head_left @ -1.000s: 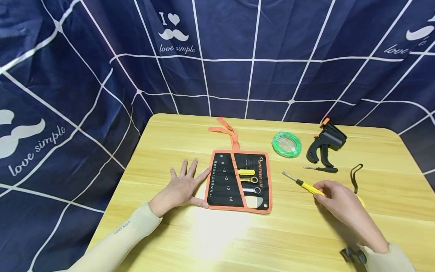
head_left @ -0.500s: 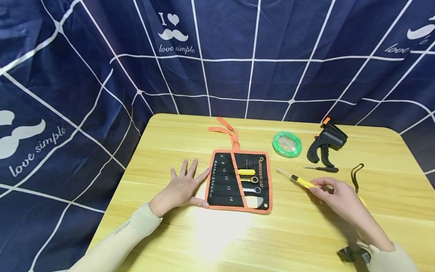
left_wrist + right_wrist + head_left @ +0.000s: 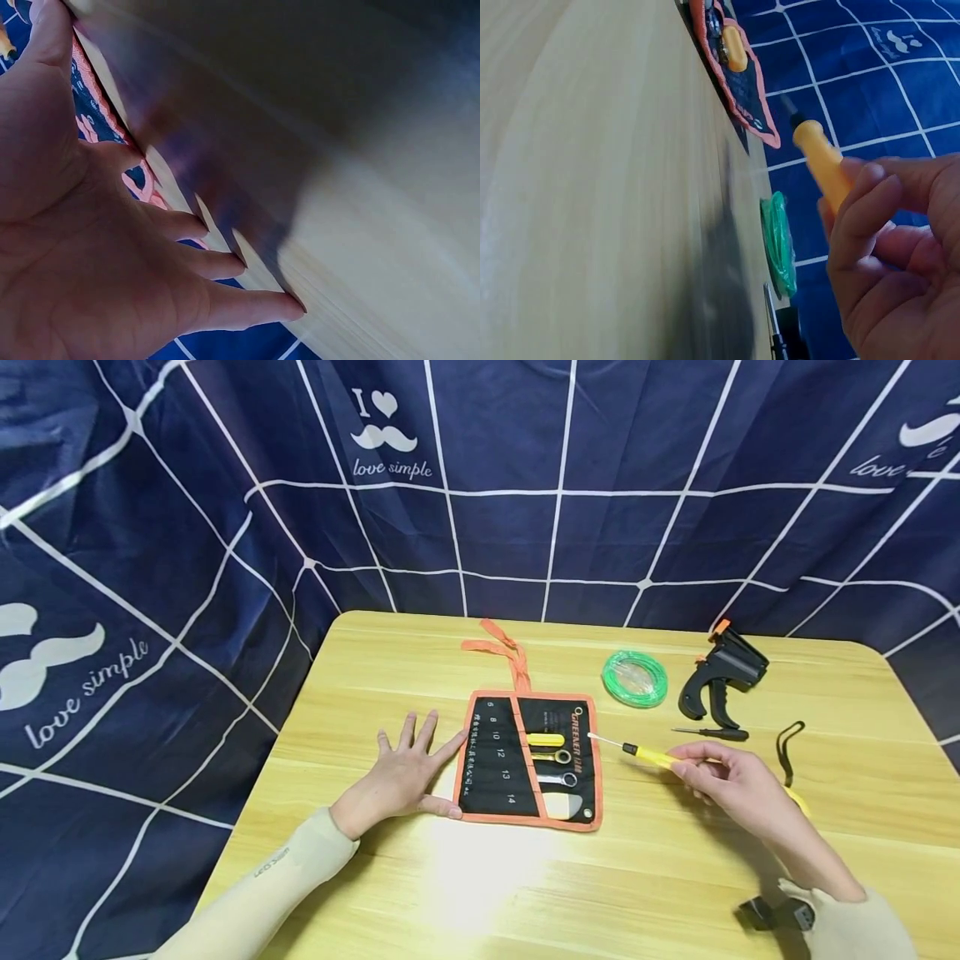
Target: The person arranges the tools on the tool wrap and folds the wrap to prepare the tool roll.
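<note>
My right hand (image 3: 723, 781) pinches a yellow-handled screwdriver (image 3: 648, 755) by its handle, the shaft pointing left. In the head view its tip overlaps the right edge of a black tool pouch (image 3: 491, 777) with orange trim. The right wrist view shows the same screwdriver (image 3: 821, 161) raised above the table, thumb and fingers round the handle. My left hand (image 3: 397, 777) lies spread on the table, thumb and forefinger at the pouch's left edge. In the pouch's pockets sit two wrenches (image 3: 557, 780), a yellow handle (image 3: 545, 739) and a pale yellow-and-grey tool (image 3: 561, 805).
Behind the right hand lie a coil of green wire (image 3: 634, 678), a black clamp (image 3: 723, 672) with orange pads and a small black screwdriver (image 3: 712, 733). A yellow thing with a black strap (image 3: 785, 747) is partly hidden by the right hand. Orange ties (image 3: 510, 652) trail behind the pouch.
My right hand has moved left with the yellow screwdriver, bringing its tip from the bare table to the pouch's right edge. The left hand and the pouch have stayed put.
</note>
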The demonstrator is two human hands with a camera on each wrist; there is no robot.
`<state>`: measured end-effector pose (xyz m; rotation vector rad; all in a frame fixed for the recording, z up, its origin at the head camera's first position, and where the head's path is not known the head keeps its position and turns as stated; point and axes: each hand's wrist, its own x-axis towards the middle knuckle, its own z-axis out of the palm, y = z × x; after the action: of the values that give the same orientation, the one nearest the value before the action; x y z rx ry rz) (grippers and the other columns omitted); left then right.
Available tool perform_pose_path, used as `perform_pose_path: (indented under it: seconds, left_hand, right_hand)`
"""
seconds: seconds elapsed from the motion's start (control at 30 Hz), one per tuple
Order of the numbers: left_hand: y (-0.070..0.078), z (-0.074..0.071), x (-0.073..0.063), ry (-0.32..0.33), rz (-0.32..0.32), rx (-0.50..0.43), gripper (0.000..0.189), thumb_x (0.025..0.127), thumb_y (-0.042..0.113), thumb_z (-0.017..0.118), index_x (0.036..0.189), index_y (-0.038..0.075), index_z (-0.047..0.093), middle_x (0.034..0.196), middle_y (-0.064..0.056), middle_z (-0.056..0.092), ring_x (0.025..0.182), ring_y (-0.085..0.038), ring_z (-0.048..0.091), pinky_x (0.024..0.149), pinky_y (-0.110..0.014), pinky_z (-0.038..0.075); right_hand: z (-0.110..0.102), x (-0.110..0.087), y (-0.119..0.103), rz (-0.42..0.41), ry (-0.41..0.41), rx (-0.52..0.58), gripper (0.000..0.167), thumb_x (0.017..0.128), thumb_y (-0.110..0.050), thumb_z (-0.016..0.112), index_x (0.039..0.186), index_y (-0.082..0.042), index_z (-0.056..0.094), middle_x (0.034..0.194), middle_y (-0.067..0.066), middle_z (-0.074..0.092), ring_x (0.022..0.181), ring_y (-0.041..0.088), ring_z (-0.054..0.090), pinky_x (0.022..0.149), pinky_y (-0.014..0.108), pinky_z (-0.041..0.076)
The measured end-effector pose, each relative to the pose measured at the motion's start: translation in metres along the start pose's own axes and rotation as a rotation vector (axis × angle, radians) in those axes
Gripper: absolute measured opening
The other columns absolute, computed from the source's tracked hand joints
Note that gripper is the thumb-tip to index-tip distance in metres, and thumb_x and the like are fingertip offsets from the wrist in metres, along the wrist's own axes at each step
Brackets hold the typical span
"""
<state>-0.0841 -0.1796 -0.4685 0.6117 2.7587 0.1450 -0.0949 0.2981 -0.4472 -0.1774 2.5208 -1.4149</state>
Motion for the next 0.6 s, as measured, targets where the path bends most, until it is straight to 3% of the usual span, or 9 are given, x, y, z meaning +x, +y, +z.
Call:
perform_pose_path:
  seconds: [0.23, 0.6]
  left_hand:
    - [0.0, 0.001, 0.0, 0.002, 0.001, 0.005, 0.122, 0.082, 0.082, 0.074, 0.177, 0.026, 0.022, 0.177, -0.033, 0.008, 0.156, -0.066, 0.011, 0.102, -0.094, 0.023]
    - [-0.002, 0.002, 0.0, 0.008, 0.011, -0.004, 0.123, 0.082, 0.082, 0.074, 0.177, 0.026, 0.022, 0.176, -0.034, 0.007, 0.156, -0.067, 0.011, 0.102, -0.094, 0.023]
  right_hand:
    - [0.003, 0.006, -0.004, -0.056, -0.009, 0.043, 0.03, 0.11, -0.019, 0.07, 0.127, 0.006, 0.07, 0.077, 0.014, 0.064, 0.062, 0.02, 0.058, 0.05, 0.036, 0.05]
    - [0.006, 0.022, -0.015, -0.052, 0.019, 0.066, 0.033, 0.11, -0.024, 0.071, 0.125, 0.005, 0.071, 0.082, 0.014, 0.071, 0.069, 0.02, 0.066, 0.054, 0.034, 0.05]
